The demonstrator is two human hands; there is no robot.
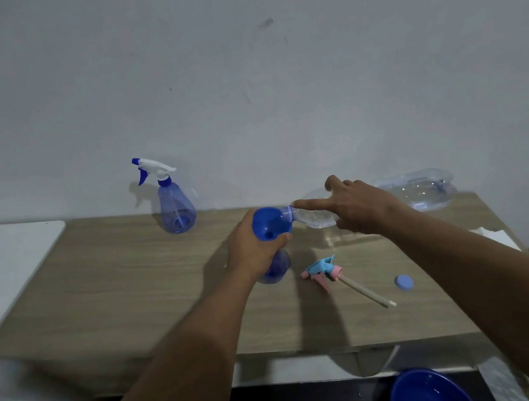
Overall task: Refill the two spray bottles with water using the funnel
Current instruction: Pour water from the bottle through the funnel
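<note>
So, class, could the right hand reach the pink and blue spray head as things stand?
Probably, once freed: the spray head lies uncovered near the right hand, but that hand holds the water bottle tipped into the funnel.

Wood-grain bench [132, 290] carries: capped spray bottle [176, 210] upright, centre-left; open spray bottle [275, 269] upright, centre; trigger head [322, 270] lying lower right of it; blue cap [403, 282] beyond; clear bottle [420, 189] on its side, right.

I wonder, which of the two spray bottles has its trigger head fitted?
The spray bottle standing by the wall, with a white-and-blue head; the bottle in the left hand carries the funnel instead.
</note>
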